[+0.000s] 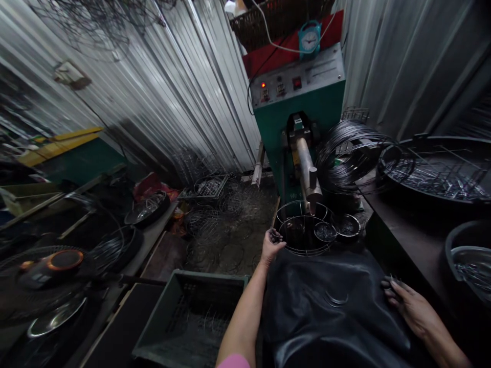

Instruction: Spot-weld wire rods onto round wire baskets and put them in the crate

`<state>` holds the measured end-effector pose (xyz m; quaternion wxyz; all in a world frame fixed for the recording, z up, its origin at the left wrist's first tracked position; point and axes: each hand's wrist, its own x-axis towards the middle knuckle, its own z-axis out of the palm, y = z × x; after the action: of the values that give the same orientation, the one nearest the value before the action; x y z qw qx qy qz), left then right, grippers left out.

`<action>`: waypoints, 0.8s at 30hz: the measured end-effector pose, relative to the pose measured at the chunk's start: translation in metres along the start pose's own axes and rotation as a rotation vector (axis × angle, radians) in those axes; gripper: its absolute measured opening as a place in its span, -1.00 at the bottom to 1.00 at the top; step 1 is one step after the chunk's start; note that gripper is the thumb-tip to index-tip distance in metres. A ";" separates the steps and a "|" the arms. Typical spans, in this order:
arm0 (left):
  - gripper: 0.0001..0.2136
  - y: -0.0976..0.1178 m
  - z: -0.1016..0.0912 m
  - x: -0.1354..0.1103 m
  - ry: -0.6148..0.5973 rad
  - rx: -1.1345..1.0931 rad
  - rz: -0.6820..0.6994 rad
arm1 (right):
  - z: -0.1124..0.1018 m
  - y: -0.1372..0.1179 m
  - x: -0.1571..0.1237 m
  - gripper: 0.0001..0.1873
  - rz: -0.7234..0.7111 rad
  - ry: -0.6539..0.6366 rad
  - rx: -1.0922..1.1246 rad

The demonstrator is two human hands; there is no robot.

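Wire ring frame (pixel 305 232) sat just below the metal arm (pixel 307 171) of the green machine (pixel 301 110), with small round dishes (pixel 325 231) showing inside and beside it. Your left hand (pixel 271 245) was closed on the frame's left rim, fingers curled over the wire. Your right hand (pixel 408 304) lay flat and open on the black sheet (pixel 330 306) across your lap, fingertips (pixel 390 283) spread on its right edge and holding nothing that could be made out. Coils of dark wire (pixel 351 153) stood just to the right of the machine, against a bench carrying a wide round tray (pixel 441 168). A blue clock (pixel 309 38) rested on top of the machine. A green crate (pixel 194 317) sat on the floor beside your left arm, and wire frames (pixel 215 204) littered the ground beyond it.
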<state>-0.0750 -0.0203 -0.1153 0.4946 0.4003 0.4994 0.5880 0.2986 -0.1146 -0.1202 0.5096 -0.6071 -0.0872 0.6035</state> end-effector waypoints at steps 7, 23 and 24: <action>-0.46 -0.002 0.004 -0.019 0.017 -0.011 -0.103 | 0.002 0.004 0.003 -0.74 -0.029 0.007 -0.021; -0.67 0.078 0.045 -0.004 0.403 -0.228 -0.398 | 0.017 0.002 0.007 -0.62 -0.339 -0.093 -0.443; -0.68 0.081 0.044 -0.002 0.404 -0.215 -0.398 | 0.019 0.002 0.007 -0.64 -0.340 -0.099 -0.395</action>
<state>-0.0467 -0.0150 -0.0280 0.5302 0.1148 0.5910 0.5970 0.2839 -0.1012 -0.1216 0.4703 -0.6411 -0.3288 0.5096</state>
